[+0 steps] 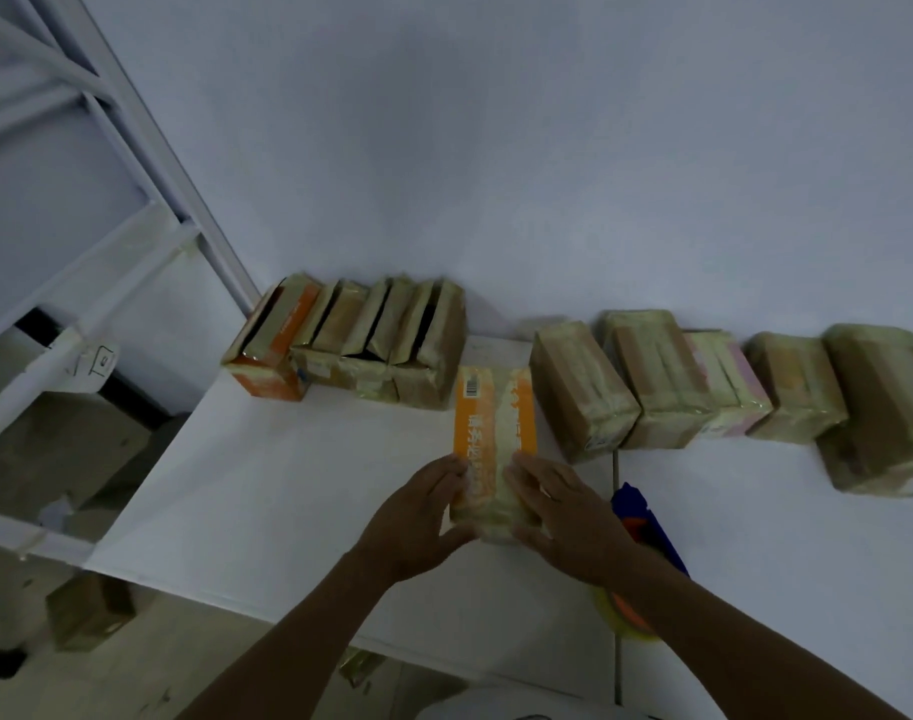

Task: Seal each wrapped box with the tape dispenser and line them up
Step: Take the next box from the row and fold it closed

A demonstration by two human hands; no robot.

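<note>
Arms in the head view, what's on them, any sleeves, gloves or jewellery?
The left forearm and right forearm are bare to the frame's edge, no sleeves. The left grip and right grip are ungloved hands; no watch or ring shows in the dim light.

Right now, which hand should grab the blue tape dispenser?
Right. The right hand lies beside the blue plastic tape dispenser, just right of the orange-and-white wrapped box; the left hand is across the box and could steady it.
</note>
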